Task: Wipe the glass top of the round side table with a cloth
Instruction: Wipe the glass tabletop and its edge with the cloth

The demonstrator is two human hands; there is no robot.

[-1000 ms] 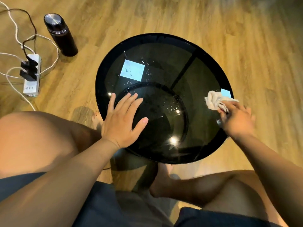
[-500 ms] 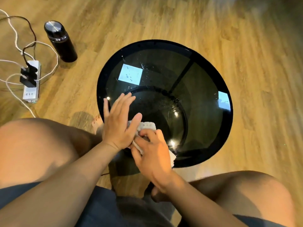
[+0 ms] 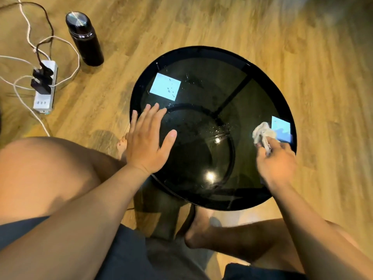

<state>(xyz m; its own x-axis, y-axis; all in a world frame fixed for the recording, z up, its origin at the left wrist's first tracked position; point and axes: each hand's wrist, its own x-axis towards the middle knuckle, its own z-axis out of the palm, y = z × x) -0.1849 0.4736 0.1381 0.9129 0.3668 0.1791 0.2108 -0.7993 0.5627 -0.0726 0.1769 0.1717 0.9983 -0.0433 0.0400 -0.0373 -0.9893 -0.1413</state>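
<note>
The round side table [image 3: 203, 57] has a dark glass top in a black rim, with water droplets near its middle. My left hand [image 3: 148, 138] lies flat on the glass at the left edge, fingers spread, holding nothing. My right hand [image 3: 276, 162] is at the right side of the glass, fingers closed around a crumpled white cloth [image 3: 262, 133] that presses on the glass near the right rim.
A black flask [image 3: 84, 37] stands on the wooden floor left of the table. Further left lies a white power strip [image 3: 44, 87] with black plugs and trailing cables. My bare knees and feet are close under the table's near edge.
My right hand swept the cloth from the right rim over to my left hand and back to the right rim. My left hand stayed flat on the glass.
</note>
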